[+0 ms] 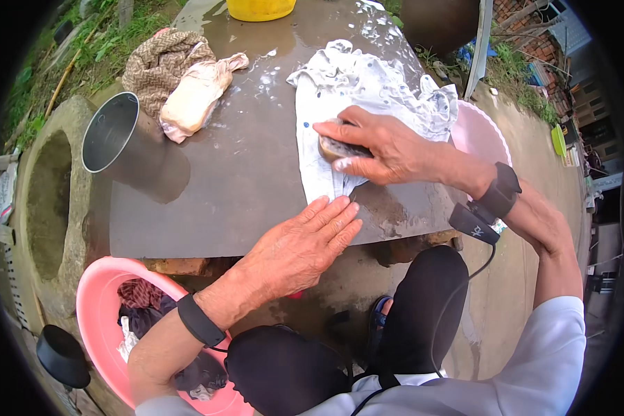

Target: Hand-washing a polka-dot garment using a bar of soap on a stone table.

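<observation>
A wet white garment [343, 78] with small dark blue dots and ruffled parts lies on a grey stone slab [229, 203]. My right hand [387, 148] grips an oval scrub brush [338, 149] against the cloth; its underside is hidden. Flat at the slab's near edge, my left hand [307, 242] has its fingertips on the garment's lower end. Left of the garment, a pale bar, seemingly soap, in a thin wrapper [200, 101] rests beside a bunched brown patterned cloth [166, 62]. A metal cup [135, 140] stands near them.
A yellow container [261, 8] stands at the slab's far end. Below left is a pink basin [101, 312] holding dark clothes [145, 312]. A paler pink basin [478, 132] sits beyond the right edge. Further left are a hollowed stone trough [80, 208] and a black pot [62, 356].
</observation>
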The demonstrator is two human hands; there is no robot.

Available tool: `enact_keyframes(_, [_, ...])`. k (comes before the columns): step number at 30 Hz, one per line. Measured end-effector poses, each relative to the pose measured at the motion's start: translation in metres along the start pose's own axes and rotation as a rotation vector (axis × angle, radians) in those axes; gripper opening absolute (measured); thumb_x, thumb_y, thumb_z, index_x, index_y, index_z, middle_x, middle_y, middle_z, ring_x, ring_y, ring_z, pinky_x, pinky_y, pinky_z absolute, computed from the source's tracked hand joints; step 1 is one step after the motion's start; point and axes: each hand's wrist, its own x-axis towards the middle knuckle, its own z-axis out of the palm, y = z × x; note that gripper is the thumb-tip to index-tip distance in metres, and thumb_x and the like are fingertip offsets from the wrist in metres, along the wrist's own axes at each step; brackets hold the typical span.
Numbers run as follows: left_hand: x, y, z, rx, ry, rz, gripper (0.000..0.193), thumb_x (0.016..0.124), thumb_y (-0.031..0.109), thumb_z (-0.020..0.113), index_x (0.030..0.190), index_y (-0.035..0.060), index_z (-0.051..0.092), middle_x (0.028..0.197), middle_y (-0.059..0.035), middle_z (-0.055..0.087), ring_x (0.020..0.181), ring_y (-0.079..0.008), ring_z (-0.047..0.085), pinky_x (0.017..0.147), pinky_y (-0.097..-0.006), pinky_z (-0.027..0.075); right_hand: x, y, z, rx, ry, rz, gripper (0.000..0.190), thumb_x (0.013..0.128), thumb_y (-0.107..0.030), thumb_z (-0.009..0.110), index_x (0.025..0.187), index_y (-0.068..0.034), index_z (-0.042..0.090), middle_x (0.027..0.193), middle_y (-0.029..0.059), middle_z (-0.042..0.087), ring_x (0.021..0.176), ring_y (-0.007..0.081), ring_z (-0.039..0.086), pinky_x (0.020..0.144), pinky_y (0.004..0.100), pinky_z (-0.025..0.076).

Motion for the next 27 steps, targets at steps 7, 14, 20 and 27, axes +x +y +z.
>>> enact_keyframes(7, [0.011,0.005,-0.005,0.000,0.002,0.064,0.053,0.080,0.011,0.053,0.130,-0.0009,0.041,0.139,-0.0158,0.039,0.132,-0.0271,0.033,0.110,-0.0411,0.026,0.049,0.051,-0.017,-0.497,0.236,0.184,0.048,0.082,-0.029,0.060,0.125,-0.011,0.052,0.095,0.0152,0.050,0.073,0.0320,0.059,0.063,0.0410,0.048])
enact_keyframes(14, [0.004,0.001,-0.004,0.008,-0.054,0.005,0.054,0.078,0.008,0.054,0.129,-0.0008,0.041,0.138,-0.0159,0.040,0.132,-0.0272,0.034,0.110,-0.0410,0.025,0.007,-0.007,0.007,-0.105,0.089,-0.060,0.050,0.078,-0.030,0.060,0.124,-0.013,0.053,0.093,0.0169,0.053,0.081,0.0336,0.060,0.068,0.0414,0.051])
enact_keyframes(20, [0.008,0.005,-0.002,-0.062,0.008,0.045,0.055,0.077,0.009,0.055,0.130,-0.0008,0.041,0.138,-0.0160,0.039,0.132,-0.0269,0.033,0.110,-0.0403,0.026,0.073,0.067,-0.015,-0.481,0.280,0.248,0.051,0.081,-0.031,0.059,0.127,-0.013,0.050,0.094,0.0153,0.051,0.078,0.0322,0.059,0.066,0.0425,0.048])
enact_keyframes(27, [0.005,0.000,-0.003,-0.074,0.031,0.043,0.054,0.080,0.010,0.054,0.131,-0.0007,0.040,0.140,-0.0152,0.037,0.133,-0.0266,0.032,0.110,-0.0396,0.026,0.151,0.011,-0.004,-0.076,0.427,0.134,0.052,0.081,-0.034,0.054,0.129,-0.017,0.050,0.101,0.0209,0.053,0.089,0.0367,0.059,0.077,0.0435,0.048])
